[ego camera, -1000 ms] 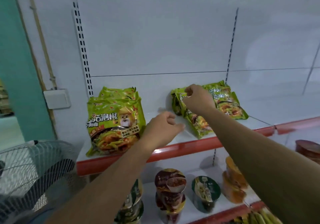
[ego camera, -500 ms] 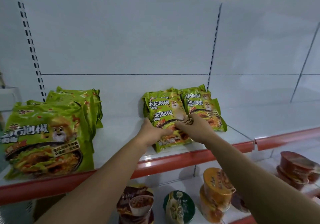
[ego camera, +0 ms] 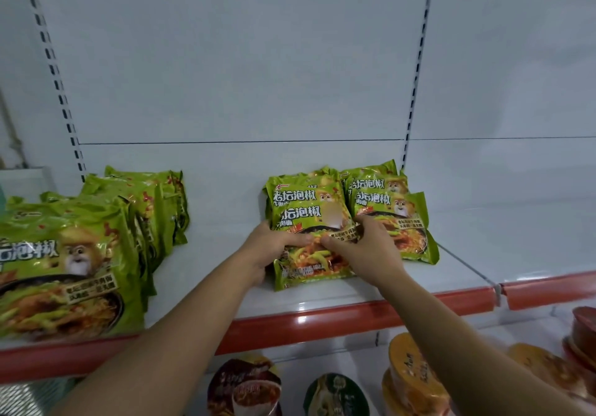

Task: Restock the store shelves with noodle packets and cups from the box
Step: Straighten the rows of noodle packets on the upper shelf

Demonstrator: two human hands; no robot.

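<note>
Packet (ego camera: 309, 238): flat on shelf (ego camera: 322, 296), mid-front edge, overlapping rear stack. Left hand (ego camera: 267, 248) and right hand (ego camera: 364, 248), fingers grasping its sides, apparently squaring it label-out.

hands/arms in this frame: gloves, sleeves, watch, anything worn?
Nothing worn that shows. The left hand and right hand are bare: no gloves, rings or tape visible. Both forearms are bare from wrist to the bottom edge of the frame, with no sleeve, watch or wristband in view. Anything above the elbows is out of frame.
</note>
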